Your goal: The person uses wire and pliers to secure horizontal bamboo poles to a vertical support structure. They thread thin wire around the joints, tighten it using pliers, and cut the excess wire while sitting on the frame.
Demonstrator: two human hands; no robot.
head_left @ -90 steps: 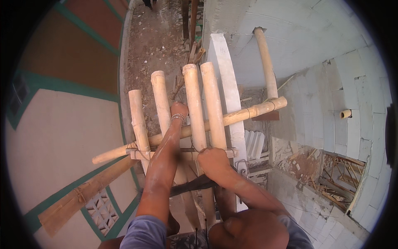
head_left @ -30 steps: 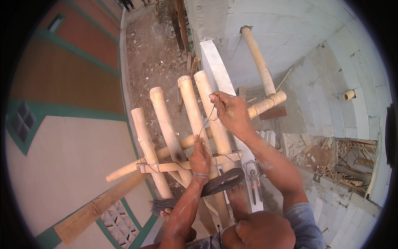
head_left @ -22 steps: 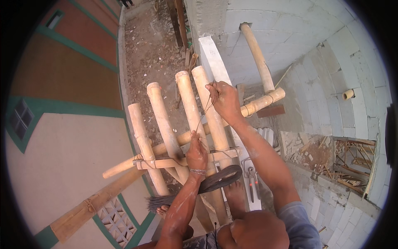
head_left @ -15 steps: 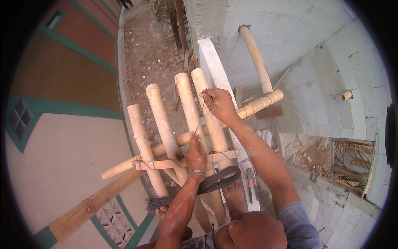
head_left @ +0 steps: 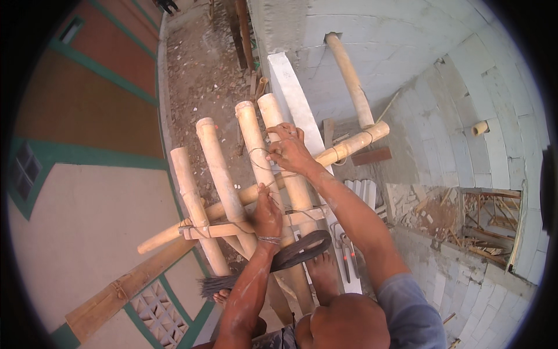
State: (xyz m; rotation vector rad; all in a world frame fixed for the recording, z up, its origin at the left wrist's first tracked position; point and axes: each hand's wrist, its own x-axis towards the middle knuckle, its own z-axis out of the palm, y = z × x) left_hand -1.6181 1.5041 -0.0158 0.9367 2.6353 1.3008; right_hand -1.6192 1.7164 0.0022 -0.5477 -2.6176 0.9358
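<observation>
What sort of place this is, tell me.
Most likely a building site: bare pale block walls, bamboo poles tied into a frame, and rubble-strewn ground below.

Outdoor construction site. Evidence: bare light-grey block wall [head_left: 500,148] with exposed joints; rubble-strewn brown earth ground [head_left: 195,87]; round tan bamboo poles [head_left: 220,168] lashed to crosspieces; looped dark wire bundle [head_left: 297,253].
</observation>
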